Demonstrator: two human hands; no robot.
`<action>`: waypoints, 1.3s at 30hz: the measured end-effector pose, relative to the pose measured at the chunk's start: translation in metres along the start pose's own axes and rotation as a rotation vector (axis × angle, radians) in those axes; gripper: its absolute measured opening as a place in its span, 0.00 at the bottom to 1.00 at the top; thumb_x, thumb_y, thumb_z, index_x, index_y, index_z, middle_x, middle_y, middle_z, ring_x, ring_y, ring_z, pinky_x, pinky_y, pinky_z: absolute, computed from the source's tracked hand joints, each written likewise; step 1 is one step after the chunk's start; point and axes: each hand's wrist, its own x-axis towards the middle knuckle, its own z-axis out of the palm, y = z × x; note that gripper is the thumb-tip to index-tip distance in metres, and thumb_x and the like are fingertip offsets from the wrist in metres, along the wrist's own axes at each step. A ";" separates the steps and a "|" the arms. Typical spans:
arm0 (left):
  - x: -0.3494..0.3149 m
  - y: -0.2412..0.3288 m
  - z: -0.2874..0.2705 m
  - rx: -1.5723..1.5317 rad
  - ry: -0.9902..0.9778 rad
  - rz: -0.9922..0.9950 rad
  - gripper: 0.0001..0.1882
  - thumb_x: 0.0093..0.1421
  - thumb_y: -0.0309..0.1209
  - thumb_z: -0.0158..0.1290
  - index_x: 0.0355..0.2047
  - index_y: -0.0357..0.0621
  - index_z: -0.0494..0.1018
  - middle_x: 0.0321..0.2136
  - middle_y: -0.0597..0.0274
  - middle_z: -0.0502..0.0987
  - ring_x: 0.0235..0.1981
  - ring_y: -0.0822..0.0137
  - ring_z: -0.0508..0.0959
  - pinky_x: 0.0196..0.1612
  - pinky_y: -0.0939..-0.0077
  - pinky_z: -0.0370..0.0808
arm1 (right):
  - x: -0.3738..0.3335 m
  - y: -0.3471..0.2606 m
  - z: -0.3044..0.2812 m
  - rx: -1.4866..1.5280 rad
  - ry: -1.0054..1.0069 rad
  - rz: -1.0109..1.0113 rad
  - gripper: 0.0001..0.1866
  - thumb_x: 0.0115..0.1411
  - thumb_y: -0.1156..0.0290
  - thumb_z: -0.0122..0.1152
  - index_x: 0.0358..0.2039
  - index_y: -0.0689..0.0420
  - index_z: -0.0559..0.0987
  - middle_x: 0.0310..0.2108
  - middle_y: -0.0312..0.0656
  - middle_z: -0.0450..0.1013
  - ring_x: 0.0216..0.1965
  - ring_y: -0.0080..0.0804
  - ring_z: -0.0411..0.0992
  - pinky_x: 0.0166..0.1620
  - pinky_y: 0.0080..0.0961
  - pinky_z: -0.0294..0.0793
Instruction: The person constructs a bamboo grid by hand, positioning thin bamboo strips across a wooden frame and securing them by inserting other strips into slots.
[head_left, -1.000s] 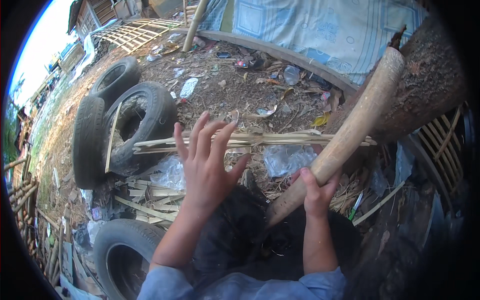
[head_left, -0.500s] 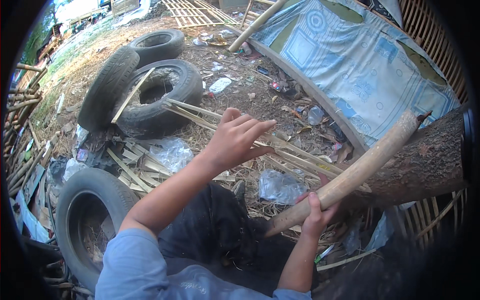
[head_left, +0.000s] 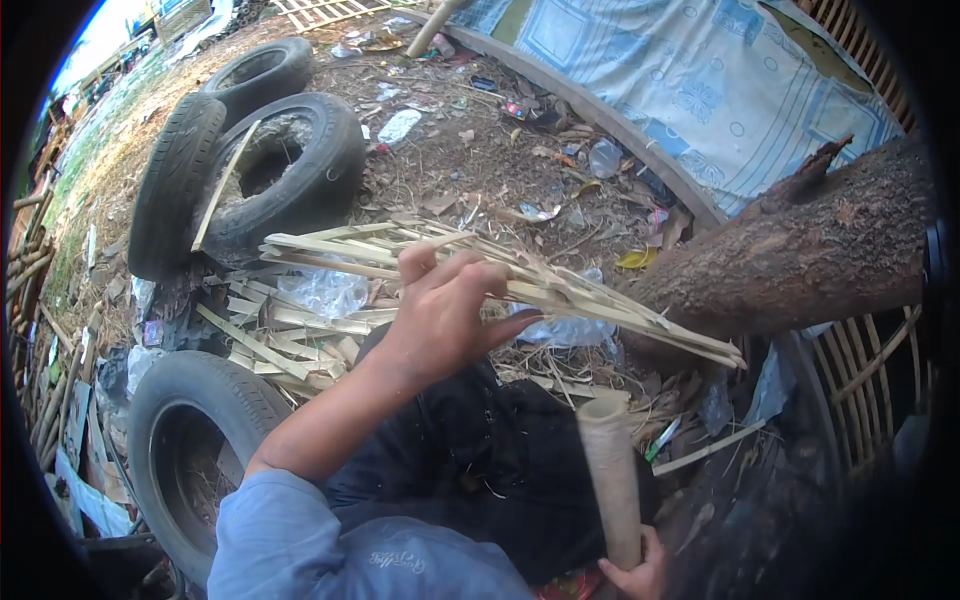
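My left hand (head_left: 448, 312) is closed on a long piece of thin split bamboo strips (head_left: 585, 295), which cross one another like a narrow lattice. The piece is held at a slant over my dark trousers, its right end lower than its left. At the lower edge my right hand (head_left: 642, 572) grips a thick round bamboo pole (head_left: 612, 480) near its bottom. The pole stands nearly upright, apart from the strips, with its pale upper end below them.
A rough tree trunk (head_left: 800, 255) leans in from the right. Old tyres (head_left: 310, 170) lie at the left, another tyre (head_left: 190, 390) nearer to me. Loose bamboo slats (head_left: 285, 335), plastic and litter cover the ground. A blue patterned cloth (head_left: 690, 80) hangs at the back right.
My right hand has moved down towards me, swinging the pole from a slant against the strips to nearly upright, apart from them. The strips now lie more in view, in front of the trunk.
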 end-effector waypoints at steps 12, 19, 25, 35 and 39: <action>-0.071 0.013 -0.001 0.001 0.043 -0.078 0.32 0.42 0.36 0.72 0.43 0.50 0.64 0.36 0.72 0.80 0.37 0.69 0.80 0.46 0.65 0.55 | 0.061 -0.019 0.033 -0.226 -0.127 -0.185 0.23 0.45 0.67 0.71 0.43 0.57 0.78 0.35 0.45 0.76 0.37 0.47 0.75 0.43 0.37 0.74; -0.094 0.015 -0.001 0.009 0.053 -0.064 0.35 0.43 0.36 0.72 0.42 0.51 0.58 0.38 0.69 0.81 0.35 0.68 0.81 0.48 0.65 0.52 | 0.142 -0.130 0.046 -0.086 0.395 -0.603 0.19 0.45 0.67 0.73 0.38 0.56 0.81 0.31 0.38 0.72 0.36 0.36 0.71 0.43 0.34 0.66; -0.100 0.011 -0.005 -0.022 0.024 -0.092 0.31 0.46 0.36 0.69 0.40 0.52 0.57 0.38 0.68 0.81 0.35 0.69 0.81 0.52 0.66 0.49 | 0.158 -0.144 0.072 -0.216 0.386 -0.544 0.13 0.46 0.66 0.72 0.35 0.52 0.83 0.31 0.31 0.76 0.36 0.31 0.71 0.44 0.32 0.61; -0.082 0.013 -0.008 0.031 -0.027 -0.160 0.31 0.47 0.42 0.70 0.39 0.55 0.58 0.37 0.70 0.82 0.34 0.70 0.81 0.53 0.66 0.51 | 0.178 -0.157 0.064 -0.137 0.423 -0.507 0.10 0.47 0.74 0.71 0.33 0.56 0.84 0.31 0.34 0.79 0.32 0.30 0.73 0.40 0.27 0.62; -0.067 0.008 -0.008 0.016 0.018 -0.184 0.30 0.46 0.41 0.70 0.40 0.54 0.61 0.36 0.71 0.82 0.36 0.70 0.81 0.51 0.66 0.52 | 0.195 -0.169 0.059 -0.124 0.401 -0.522 0.08 0.47 0.75 0.71 0.31 0.57 0.84 0.30 0.38 0.79 0.30 0.31 0.74 0.37 0.27 0.63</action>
